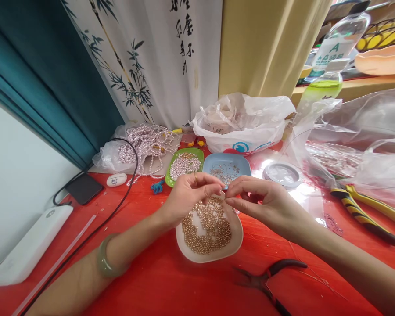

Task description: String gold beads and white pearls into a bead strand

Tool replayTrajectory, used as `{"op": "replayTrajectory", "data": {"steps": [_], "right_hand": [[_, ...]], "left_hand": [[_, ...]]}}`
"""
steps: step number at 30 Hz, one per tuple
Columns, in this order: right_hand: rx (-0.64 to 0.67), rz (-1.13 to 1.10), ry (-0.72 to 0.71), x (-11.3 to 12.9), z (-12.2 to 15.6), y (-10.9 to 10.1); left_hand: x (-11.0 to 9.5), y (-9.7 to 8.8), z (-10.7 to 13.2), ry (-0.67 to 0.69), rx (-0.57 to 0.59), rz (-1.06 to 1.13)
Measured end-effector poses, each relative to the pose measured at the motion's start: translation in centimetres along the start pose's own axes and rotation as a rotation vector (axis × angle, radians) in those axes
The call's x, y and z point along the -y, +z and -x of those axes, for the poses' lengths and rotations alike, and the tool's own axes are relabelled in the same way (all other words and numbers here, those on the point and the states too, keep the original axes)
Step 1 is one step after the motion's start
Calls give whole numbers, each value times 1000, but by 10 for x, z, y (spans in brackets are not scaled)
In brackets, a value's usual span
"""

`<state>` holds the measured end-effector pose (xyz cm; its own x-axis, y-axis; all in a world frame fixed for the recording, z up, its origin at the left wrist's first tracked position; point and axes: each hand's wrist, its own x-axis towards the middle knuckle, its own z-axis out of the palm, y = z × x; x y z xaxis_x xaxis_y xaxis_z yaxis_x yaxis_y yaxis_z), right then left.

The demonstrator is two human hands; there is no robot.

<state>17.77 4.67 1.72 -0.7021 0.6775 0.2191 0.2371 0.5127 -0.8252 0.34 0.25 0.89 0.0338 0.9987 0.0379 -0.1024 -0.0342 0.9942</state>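
My left hand hovers over the far side of a white dish, thumb and forefinger pinched together. My right hand is closed in a pinch just to its right, the fingertips of both hands almost meeting. Whatever lies between the fingertips is too small to make out. Many gold beads fill the dish below. Behind the hands stand a green dish of pale pink beads and a blue dish with small scattered beads.
Dark-handled pliers lie at the front, with yellow-and-black pliers at the right. Strung pearl beads heap at the back left. A white plastic bag stands behind the dishes. A black cable crosses the red table.
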Motion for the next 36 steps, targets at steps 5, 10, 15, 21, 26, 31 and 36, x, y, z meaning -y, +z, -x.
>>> {"op": "replayTrajectory", "data": {"steps": [5,10,15,21,26,31,36], "right_hand": [[-130,-10,-41,6,1,-1],[-113,-23,-48,6,2,0],[-92,-98,-68,4,2,1],[139,-263,195,6,0,-3],[361,-446,320,-3,-3,-3],[338,-694,491,-11,-3,-2],[301,-769,562,-13,-4,-1]], "left_hand": [[2,6,4,-89,45,-15],[6,14,9,-94,90,-99],[7,15,9,-90,72,-116],[-3,7,5,-35,15,190],[-9,-6,-2,47,-161,231],[-8,-14,-10,180,-382,182],[-3,-16,-11,193,-477,197]]}}
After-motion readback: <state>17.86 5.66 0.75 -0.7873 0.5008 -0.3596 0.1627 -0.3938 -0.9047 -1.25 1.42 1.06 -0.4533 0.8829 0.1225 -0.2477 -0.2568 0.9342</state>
